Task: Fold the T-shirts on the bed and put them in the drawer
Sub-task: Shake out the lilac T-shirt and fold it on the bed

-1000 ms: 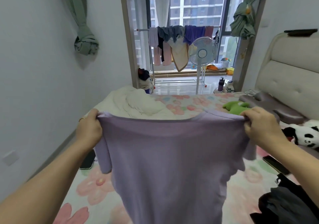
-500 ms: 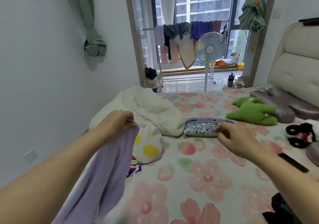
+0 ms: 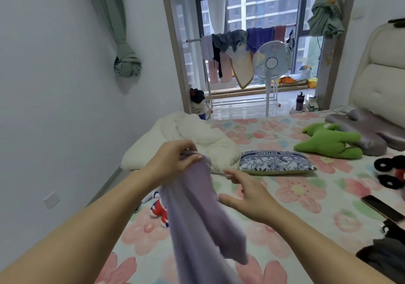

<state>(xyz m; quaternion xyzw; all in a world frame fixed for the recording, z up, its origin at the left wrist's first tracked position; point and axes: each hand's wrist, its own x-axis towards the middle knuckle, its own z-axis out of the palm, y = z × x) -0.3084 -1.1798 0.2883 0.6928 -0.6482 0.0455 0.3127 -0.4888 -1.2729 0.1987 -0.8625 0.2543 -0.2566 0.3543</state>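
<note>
1. The left hand (image 3: 173, 159) is closed round the top edge of the lavender T-shirt (image 3: 197, 213). Its thumb presses over bunched cloth, and it holds the shirt up above the bed (image 3: 306, 218).
2. The T-shirt hangs from that grip toward 6 o'clock as a long, limp, gathered strip. Its knit looks soft and matte, and the lower part is blurred.
3. The right hand (image 3: 247, 196), at 4 o'clock from the left one, is open and holds nothing, its fingers spread and loosely bent. Its thumb lies just beside the cloth's edge; I cannot tell whether it touches.
4. The bed sheet beneath lies flat. It is pale and printed with large pink flowers and green leaves.
5. At 1 o'clock from the left hand a cream quilt (image 3: 197, 135) sits in a puffy, crumpled heap.
6. At 1 o'clock from the right hand lies a padded rectangular pouch (image 3: 276, 161) in blue-and-white floral print, with a lettered band along its top.
7. Farther out at 2 o'clock is a fleecy green plush toy (image 3: 328, 143) with stubby limbs, touching a smooth, lobed grey-mauve pillow (image 3: 368, 130).
8. At 3 o'clock from the right hand lies a flat, glossy phone (image 3: 382, 207). At 4 o'clock is a crumpled heap of dark clothes (image 3: 385, 259).
9. At 6 o'clock from the left hand a red, white and blue soft toy (image 3: 158, 211) shows partly behind the shirt.
</note>
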